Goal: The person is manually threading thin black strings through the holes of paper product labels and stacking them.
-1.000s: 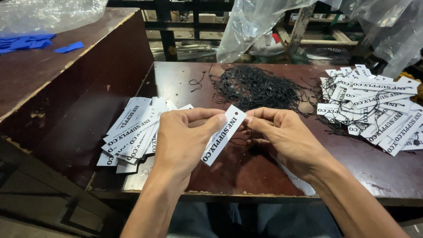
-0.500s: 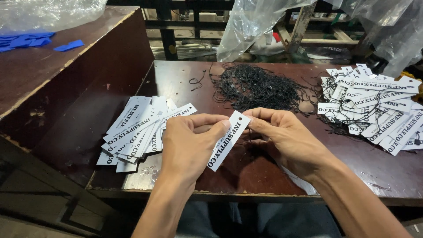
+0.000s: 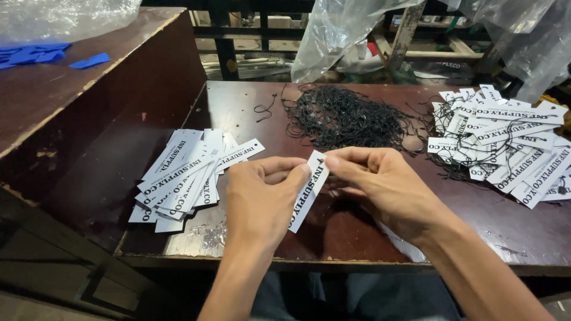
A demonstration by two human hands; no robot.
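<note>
My left hand (image 3: 262, 199) and my right hand (image 3: 386, 187) meet over the front of the brown table (image 3: 250, 101), both pinching one narrow white paper tag (image 3: 308, 193) with black lettering. The tag hangs slanted down to the left; its top end sits between the fingertips of both hands. A thin black string at that end is barely visible. A loose pile of the same white tags (image 3: 184, 178) lies to the left of my left hand. A tangle of black strings (image 3: 351, 116) lies just beyond my hands.
A second heap of white tags with black strings on them (image 3: 505, 145) lies at the right of the table. A raised brown wooden surface (image 3: 71, 107) with blue pieces (image 3: 35, 54) stands at the left. Clear plastic bags (image 3: 351, 30) hang behind the table.
Both hands have shifted slightly with the tag, and the fingertips have closed in on its top end. The piles have not moved.
</note>
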